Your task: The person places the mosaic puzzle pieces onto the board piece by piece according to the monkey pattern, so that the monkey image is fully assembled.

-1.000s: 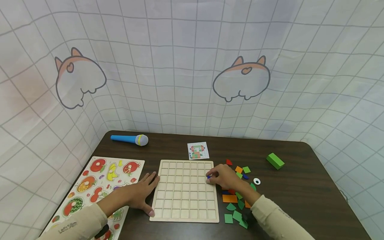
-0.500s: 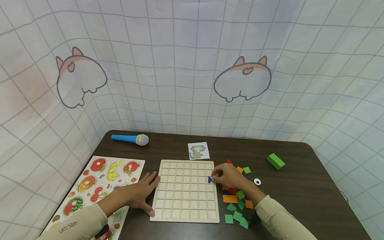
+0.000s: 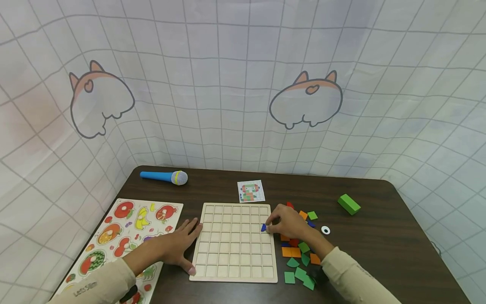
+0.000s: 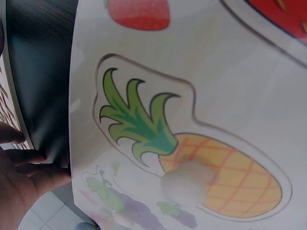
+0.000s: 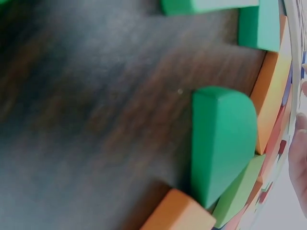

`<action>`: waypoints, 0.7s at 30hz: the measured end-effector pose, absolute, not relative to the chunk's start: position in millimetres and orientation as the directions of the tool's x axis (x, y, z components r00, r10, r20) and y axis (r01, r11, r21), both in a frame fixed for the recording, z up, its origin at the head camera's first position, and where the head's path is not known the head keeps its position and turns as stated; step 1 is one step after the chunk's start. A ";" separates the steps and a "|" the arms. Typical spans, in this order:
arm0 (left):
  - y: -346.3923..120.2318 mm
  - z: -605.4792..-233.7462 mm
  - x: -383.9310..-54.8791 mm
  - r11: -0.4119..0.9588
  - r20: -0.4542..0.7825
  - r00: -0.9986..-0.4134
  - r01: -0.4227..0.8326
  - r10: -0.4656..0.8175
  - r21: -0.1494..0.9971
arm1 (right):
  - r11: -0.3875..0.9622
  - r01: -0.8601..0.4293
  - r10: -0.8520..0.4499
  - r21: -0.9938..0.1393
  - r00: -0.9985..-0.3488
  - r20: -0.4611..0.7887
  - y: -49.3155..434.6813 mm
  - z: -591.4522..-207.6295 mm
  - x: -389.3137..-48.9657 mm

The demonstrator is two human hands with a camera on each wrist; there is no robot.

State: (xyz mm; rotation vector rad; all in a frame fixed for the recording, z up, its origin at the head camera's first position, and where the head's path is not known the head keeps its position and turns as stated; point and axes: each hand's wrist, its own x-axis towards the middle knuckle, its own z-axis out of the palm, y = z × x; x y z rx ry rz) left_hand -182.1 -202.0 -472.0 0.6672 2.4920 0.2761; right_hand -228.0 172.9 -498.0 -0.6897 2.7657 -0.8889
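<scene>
A wooden grid board point(image 3: 235, 240) lies flat on the dark table. Along its left edge rests my left hand point(image 3: 179, 245), fingers spread, thumb at the near left corner. Over the right-hand column, my right hand point(image 3: 290, 221) pinches a small blue piece point(image 3: 263, 227) between thumb and fingertips; part of that piece is hidden by the fingers. At the left edge of the left wrist view, some fingers point(image 4: 29, 179) of the left hand show. Only a sliver of the right hand point(image 5: 300, 158) enters the right wrist view, at its right edge.
Right of the board lie several loose pieces, including a green quarter-round point(image 5: 223, 139), an orange square point(image 3: 315, 259) and an eye disc point(image 3: 325, 230). A green block point(image 3: 349, 204) is farther right. Behind are a pattern card point(image 3: 251, 191) and toy microphone point(image 3: 164, 177). A fruit puzzle point(image 3: 130, 228) lies left.
The right hand moves slightly right, then back left a little, staying at the same column. The blue piece, mostly covered at first, now shows more and sits at a different angle. The left hand stays put.
</scene>
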 end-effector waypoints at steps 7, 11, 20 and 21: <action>-202.0 -472.9 -181.7 0.857 -0.444 -0.736 0.398 0.511 0.327 | 0.717 -0.385 -0.483 -0.581 -0.876 -0.015 170.0 -496.3 -228.6; -201.7 -472.4 -181.4 0.859 -0.448 -0.735 0.397 0.509 0.325 | 0.716 -0.392 -0.489 -0.578 -0.872 -0.014 170.0 -497.7 -230.2; -201.9 -471.8 -181.3 0.862 -0.453 -0.736 0.393 0.503 0.319 | 0.699 -0.400 -0.506 -0.593 -0.863 -0.014 174.7 -496.1 -230.9; -201.9 -471.8 -181.4 0.863 -0.454 -0.736 0.393 0.502 0.318 | 0.696 -0.403 -0.507 -0.595 -0.862 -0.010 176.7 -495.9 -231.2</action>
